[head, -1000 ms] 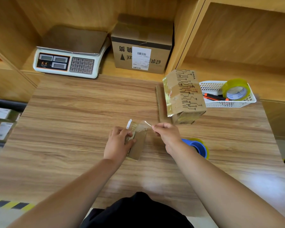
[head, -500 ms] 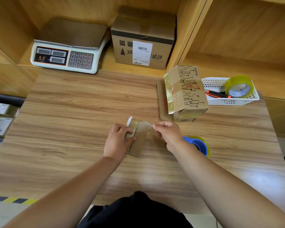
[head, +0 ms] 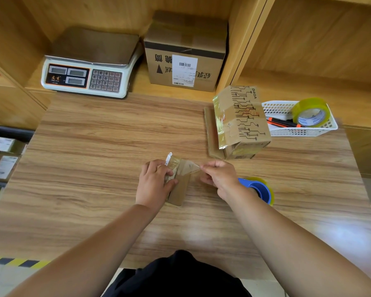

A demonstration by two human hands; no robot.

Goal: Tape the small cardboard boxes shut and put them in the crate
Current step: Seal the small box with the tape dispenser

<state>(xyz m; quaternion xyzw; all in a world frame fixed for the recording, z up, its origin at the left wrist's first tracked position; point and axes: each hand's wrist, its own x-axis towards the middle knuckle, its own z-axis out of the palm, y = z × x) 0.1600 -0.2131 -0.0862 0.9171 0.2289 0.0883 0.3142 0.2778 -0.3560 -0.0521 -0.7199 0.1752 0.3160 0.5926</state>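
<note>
Meanwhile left hand [head: 153, 185] grips the small cardboard box [head: 180, 187], while right hand [head: 220, 176] pinches clear tape [head: 191, 168].

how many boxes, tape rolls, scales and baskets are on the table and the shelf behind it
boxes: 3 (small box, printed box, labelled box)
tape rolls: 2 (basket roll, blue-cored roll)
scale: 1
basket: 1
total: 7

On the desk [head: 94, 146], a tape dispenser [head: 259, 189] lies right of the small box [head: 181, 189]; the scale [head: 90, 67] sits behind, left of the labelled carton [head: 184, 54].
</note>
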